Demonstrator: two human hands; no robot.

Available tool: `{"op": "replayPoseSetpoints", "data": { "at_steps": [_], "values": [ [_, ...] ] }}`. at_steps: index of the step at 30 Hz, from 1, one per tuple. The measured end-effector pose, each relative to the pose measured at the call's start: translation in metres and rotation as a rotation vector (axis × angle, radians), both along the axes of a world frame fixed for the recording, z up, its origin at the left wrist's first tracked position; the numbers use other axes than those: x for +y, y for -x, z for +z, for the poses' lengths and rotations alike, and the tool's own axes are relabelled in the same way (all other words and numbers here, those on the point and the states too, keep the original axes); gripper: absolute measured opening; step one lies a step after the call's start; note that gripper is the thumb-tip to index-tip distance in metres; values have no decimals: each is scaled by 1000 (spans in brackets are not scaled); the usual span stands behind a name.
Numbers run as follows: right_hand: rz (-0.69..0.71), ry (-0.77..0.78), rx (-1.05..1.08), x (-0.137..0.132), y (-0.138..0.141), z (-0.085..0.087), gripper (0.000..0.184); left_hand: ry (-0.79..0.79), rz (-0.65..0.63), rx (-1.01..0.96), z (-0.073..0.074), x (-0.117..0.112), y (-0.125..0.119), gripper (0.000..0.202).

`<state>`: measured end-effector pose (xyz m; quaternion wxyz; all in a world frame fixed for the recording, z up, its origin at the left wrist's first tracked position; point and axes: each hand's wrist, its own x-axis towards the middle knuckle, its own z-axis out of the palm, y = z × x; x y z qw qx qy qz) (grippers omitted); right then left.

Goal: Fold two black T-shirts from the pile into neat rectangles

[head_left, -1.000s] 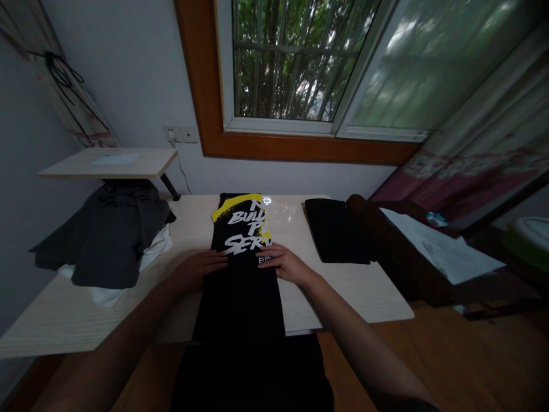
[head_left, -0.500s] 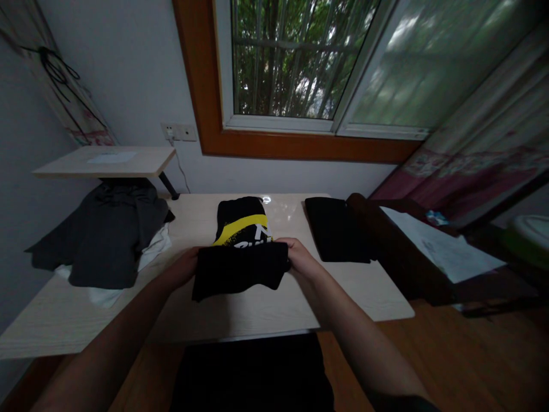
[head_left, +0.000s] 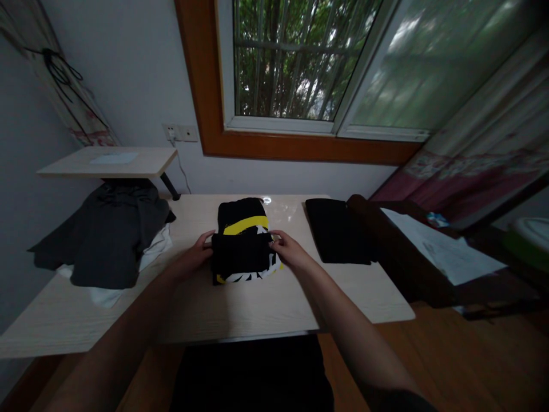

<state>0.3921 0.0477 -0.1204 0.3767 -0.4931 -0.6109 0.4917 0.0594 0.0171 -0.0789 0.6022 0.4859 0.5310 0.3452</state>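
A black printed shirt (head_left: 240, 253) lies on the light wooden table, its near part folded back over the far part. A yellow band and white print show at its far half, and more print shows along the near edge. My left hand (head_left: 198, 255) grips the left end of the folded-over flap, fingers bent at its edge. At the right end of that flap, my right hand (head_left: 290, 248) pinches the cloth between thumb and fingers.
Grey and white clothes (head_left: 107, 240) are heaped on the left, partly under a small raised shelf (head_left: 148, 162). Folded black cloth (head_left: 338, 232) lies on the right of the table (head_left: 274, 312). Beyond it, a paper sheet (head_left: 441, 246) rests on a dark surface.
Both hands have moved away from me and a little closer together, carrying the flap back over the shirt. Printed cloth now shows at the near edge.
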Motion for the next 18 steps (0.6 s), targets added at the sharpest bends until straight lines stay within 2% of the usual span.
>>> {"op": "replayPoseSetpoints", "data": {
  "at_steps": [4, 8, 11, 14, 18],
  "values": [
    [26, 150, 53, -8, -6, 11, 69, -6, -54, 27, 9, -8, 0, 88],
    [183, 288, 84, -19, -11, 22, 99, -67, -180, 33, 11, -15, 4, 94],
    [276, 355, 75, -25, -15, 29, 110, -106, -239, 57, 8, -19, 7, 96],
    [264, 356, 55, -29, -15, 31, 112, -123, -205, 104, 4, -20, 6, 94],
    [157, 255, 72, -29, -11, 21, 104, -146, -87, 159, 1, -18, -1, 80]
  ]
}}
